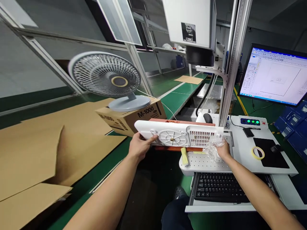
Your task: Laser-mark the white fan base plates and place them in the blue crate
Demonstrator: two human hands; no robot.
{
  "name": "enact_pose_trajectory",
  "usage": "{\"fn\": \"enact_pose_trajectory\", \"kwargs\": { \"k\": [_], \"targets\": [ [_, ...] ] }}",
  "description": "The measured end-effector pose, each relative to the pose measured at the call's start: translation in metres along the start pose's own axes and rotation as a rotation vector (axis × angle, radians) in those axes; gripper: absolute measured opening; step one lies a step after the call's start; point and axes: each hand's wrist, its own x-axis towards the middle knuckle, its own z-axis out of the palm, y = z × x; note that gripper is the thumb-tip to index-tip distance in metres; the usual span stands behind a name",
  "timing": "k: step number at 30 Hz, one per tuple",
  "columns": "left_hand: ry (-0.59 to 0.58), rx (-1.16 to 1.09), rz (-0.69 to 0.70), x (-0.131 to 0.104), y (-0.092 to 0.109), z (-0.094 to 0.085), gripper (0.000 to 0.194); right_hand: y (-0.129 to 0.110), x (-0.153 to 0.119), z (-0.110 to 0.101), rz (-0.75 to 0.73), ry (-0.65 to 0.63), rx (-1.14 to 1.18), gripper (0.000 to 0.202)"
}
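A long white plastic housing (165,135) with a round ribbed pattern and a slotted grille is tilted up on its edge in front of me. My left hand (141,145) grips its left end, thumb on the face and fingers behind. At the right end, my right hand (223,149) is closed on crumpled clear plastic film (213,150) against the housing; its fingertips are partly hidden. Behind and below the housing shows a reddish-brown board (177,148). A yellow strip (184,156) hangs by the perforated white worktable (203,163).
A grey fan (118,81) stands on a cardboard box (141,116). Flat cardboard (28,150) lies left. Above hangs a white machine head (189,22). Right are a monitor (275,76), tape roll (258,153), mouse (275,148) and control box (253,122). A keyboard (219,188) sits below.
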Motion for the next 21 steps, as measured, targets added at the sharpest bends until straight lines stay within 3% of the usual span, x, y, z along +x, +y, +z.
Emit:
{"fn": "enact_pose_trajectory", "kwargs": {
  "k": [12, 21],
  "targets": [
    [0.025, -0.052, -0.002, 0.002, -0.001, 0.001, 0.070, -0.005, 0.003, -0.002, -0.008, 0.002, 0.017, 0.047],
    [-0.019, 0.043, 0.022, 0.000, 0.000, -0.004, 0.080, -0.014, -0.005, -0.007, -0.008, 0.005, 0.017, 0.046]
  ]
}}
